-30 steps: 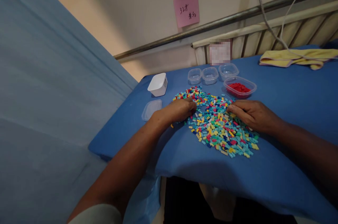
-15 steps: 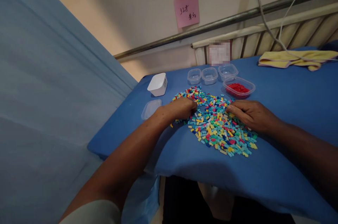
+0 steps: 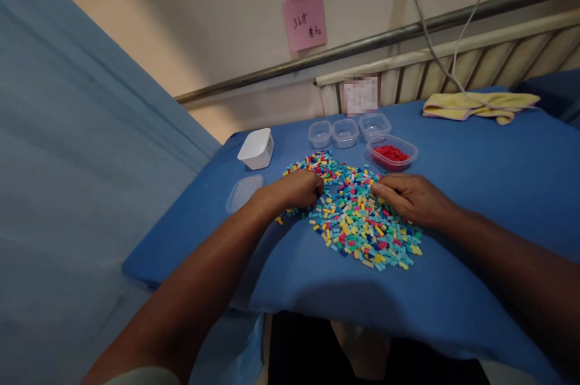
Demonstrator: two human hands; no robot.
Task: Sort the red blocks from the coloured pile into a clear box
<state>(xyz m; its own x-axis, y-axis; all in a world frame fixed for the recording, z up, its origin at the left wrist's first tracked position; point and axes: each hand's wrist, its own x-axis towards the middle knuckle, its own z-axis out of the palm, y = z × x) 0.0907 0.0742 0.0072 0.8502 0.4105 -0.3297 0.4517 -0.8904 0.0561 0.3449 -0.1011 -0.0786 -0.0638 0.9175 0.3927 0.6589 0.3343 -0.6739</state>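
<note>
A spread pile of small toy building bricks in blue, yellow, red, green and white lies on the blue-covered table. My left hand is closed, fingers curled down at the left part of the pile; what it holds is hidden. On the pile's right side, my right hand has thumb and forefinger pressed together. I cannot make out anything between them. Just behind that hand stands a clear plastic tub holding red bricks.
Three clear tubs, the left, middle and right, stand along the back. A white box and a clear lid are at left. A yellow cloth lies back right, with a cable hanging over it.
The whole view has shifted, so everything appears a little further left. Both hands keep nearly the same place and closed shape at the pile.
</note>
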